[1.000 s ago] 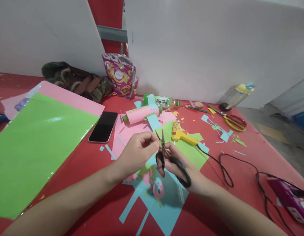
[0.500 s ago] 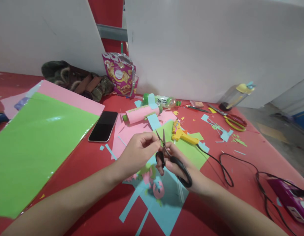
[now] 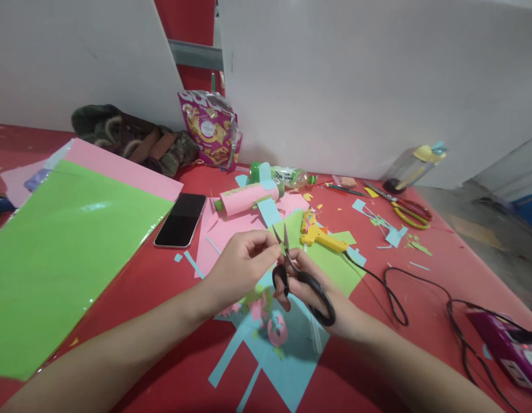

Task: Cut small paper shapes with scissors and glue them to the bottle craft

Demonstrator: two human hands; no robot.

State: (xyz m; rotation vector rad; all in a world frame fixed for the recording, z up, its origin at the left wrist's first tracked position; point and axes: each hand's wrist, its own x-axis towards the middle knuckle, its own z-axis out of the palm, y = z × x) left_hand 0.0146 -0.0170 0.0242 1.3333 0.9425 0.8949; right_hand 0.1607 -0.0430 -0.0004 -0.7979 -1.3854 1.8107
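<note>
Black-handled scissors sit in my right hand, their blades a little apart and pointing up and away from me. Close beside the blades, my left hand is closed in a pinch; whatever lies between its fingertips is too small to make out. Below both hands, pink flower-like paper cutouts with blue and green bits rest on a blue paper sheet. Just beyond the hands lies a pink paper-wrapped bottle with a light blue strip against it.
A yellow glue gun lies on green paper, its cord running right to a purple power strip. A phone and green sheets are at left. Behind stand a snack bag, green bottle and red-and-yellow scissors.
Both hands hold nearly the same pose. A small green bit visible at the blades earlier hardly shows now.
</note>
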